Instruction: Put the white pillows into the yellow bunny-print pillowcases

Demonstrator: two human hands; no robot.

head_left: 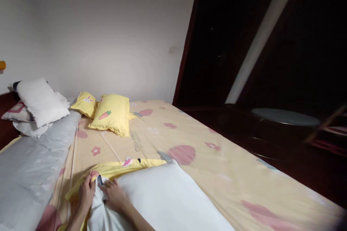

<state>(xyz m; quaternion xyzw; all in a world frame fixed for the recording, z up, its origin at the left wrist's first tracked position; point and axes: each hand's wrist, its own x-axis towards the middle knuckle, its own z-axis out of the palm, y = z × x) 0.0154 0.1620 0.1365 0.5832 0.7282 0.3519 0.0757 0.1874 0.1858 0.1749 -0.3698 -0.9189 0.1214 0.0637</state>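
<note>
A white pillow (162,198) lies on the bed at the bottom of the head view, partly inside a yellow pillowcase (119,168). My left hand (86,192) grips the edge of the yellow pillowcase, fingers curled on the cloth. My right hand (115,195) rests on the white pillow at its corner, fingers bent and pressed on the fabric beside a small dark tag (100,179).
Two yellow pillows (112,113) with carrot and rabbit prints lie at the head of the bed on a yellow patterned sheet (217,173). A white pillow (40,101) and grey bedding (24,177) sit left. A dark wardrobe (244,43) and round table (284,116) stand right.
</note>
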